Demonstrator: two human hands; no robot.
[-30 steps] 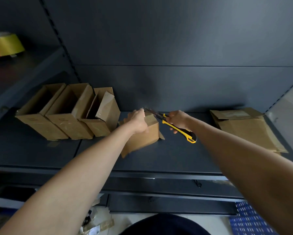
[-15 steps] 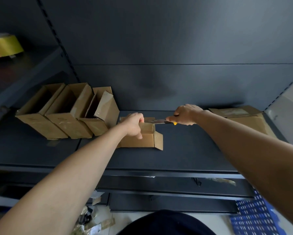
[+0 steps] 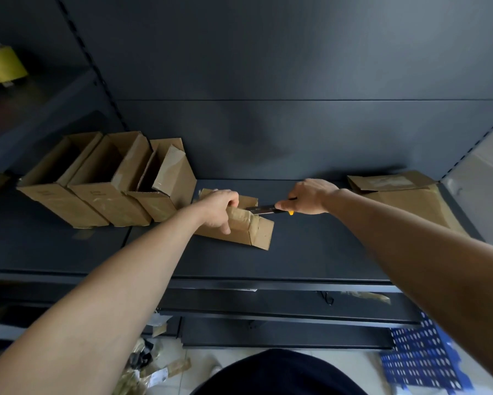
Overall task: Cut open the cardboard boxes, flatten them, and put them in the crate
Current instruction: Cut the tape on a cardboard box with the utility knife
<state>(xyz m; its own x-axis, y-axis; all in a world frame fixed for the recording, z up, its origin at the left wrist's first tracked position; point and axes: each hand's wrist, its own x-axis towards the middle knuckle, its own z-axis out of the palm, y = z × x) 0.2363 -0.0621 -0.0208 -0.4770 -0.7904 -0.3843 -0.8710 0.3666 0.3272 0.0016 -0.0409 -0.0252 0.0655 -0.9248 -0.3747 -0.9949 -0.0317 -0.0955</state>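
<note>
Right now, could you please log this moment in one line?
left hand grips box | right hand grips knife, blade at its tape

1. A person's left hand [image 3: 221, 208] grips the top of a taped cardboard box [image 3: 256, 232] lying on a dark shelf [image 3: 325, 252].
2. From the box's three o'clock, the right hand [image 3: 308, 196] holds a yellow-handled utility knife [image 3: 263, 208], its blade tip at the taped top seam.
3. Three open boxes [image 3: 97, 183] stand side by side at ten o'clock; flattened cardboard [image 3: 410, 195] lies at two o'clock.
4. A blue perforated crate [image 3: 422, 360] shows at five o'clock.
</note>
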